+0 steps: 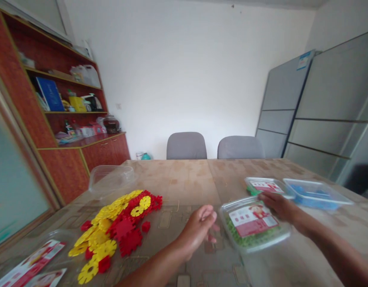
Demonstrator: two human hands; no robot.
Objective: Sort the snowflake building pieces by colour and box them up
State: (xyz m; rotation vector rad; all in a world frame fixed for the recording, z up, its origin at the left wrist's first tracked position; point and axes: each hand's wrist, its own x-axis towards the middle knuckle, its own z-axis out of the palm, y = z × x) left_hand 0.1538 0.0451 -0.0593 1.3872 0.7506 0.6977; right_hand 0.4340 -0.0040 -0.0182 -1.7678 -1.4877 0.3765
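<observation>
My right hand (276, 206) grips the far right edge of a clear plastic container (279, 237) with a red and white label on its lid. Small green pieces (252, 239) show through its walls. Whether this container rests on the table or is lifted a little, I cannot tell. My left hand (200, 229) is just left of the container, with its fingers loosely curled and apart and nothing seen in them. Left of that hand lies a loose heap of yellow notched discs (104, 227) and red toothed plastic pieces (130, 241).
Behind my right hand stand another labelled container (249, 184) with green contents and an open tub of blue pieces (315, 195). A clear empty tub (112, 179) sits at the back left. Labelled lids (37, 263) lie front left. Two grey chairs (186, 145) stand beyond the table.
</observation>
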